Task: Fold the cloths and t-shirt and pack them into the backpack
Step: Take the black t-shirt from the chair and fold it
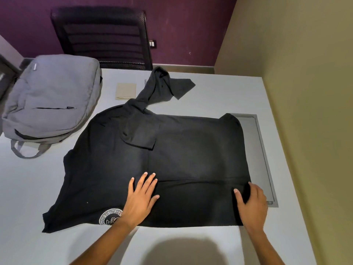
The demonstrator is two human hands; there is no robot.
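With the black t-shirt (172, 159) lying spread on the worktop (210, 96), the left hand (140, 199) is pressing flat, fingers straight, while the right hand (252, 205) is pinching the right edge, best drawn taut before creasing.

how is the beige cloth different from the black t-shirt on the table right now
The beige cloth is small and already folded into a neat square; the black t-shirt is much larger, spread out and only partly folded, one sleeve twisted toward the far edge. Nothing touches the beige cloth, while the left hand presses flat on the t-shirt and the right hand holds its edge. The cloth is plain; the t-shirt has a round printed logo. Both lie on the table, outside the backpack.
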